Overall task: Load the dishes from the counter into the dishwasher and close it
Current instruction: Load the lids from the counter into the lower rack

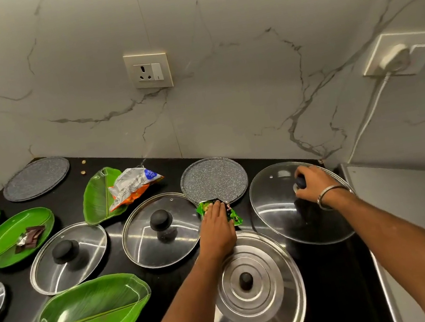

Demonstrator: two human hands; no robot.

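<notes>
Both hands are busy: her right hand [310,183] grips the knob of the large glass lid [300,204] at the counter's right end, while the left hand [216,227] lies flat on a green wrapper [231,215] just left of it.

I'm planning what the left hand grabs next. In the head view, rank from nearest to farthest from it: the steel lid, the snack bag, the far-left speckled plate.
1. Steel lid: just below the left hand.
2. Snack bag: up-left, on a leaf plate.
3. Speckled plate: far back-left corner.
</notes>
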